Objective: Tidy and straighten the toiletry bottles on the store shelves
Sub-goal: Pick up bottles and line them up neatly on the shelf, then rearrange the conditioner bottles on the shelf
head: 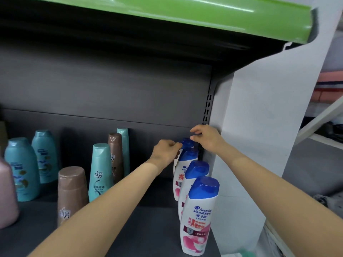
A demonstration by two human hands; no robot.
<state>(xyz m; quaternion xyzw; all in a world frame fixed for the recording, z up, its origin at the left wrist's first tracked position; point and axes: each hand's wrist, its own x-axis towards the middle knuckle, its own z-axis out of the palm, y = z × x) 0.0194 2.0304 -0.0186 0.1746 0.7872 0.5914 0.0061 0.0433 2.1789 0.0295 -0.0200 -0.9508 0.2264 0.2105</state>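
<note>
At the right end of the dark shelf (152, 229), beside the white upright panel (259, 127), four white shampoo bottles with blue caps stand upright in a front-to-back row. Left hand (165, 151) pinches the blue cap of the rearmost bottle (187, 143) from its left side; right hand (206, 137), fingers curled, touches the same cap from above and right. Further left stand teal bottles (100, 171) and brown bottles (71, 193), well apart from both hands.

The nearest white blue-capped bottle (199, 217) reads "head & shoulders"; the teal bottle (100, 173) bears Chinese characters.
</note>
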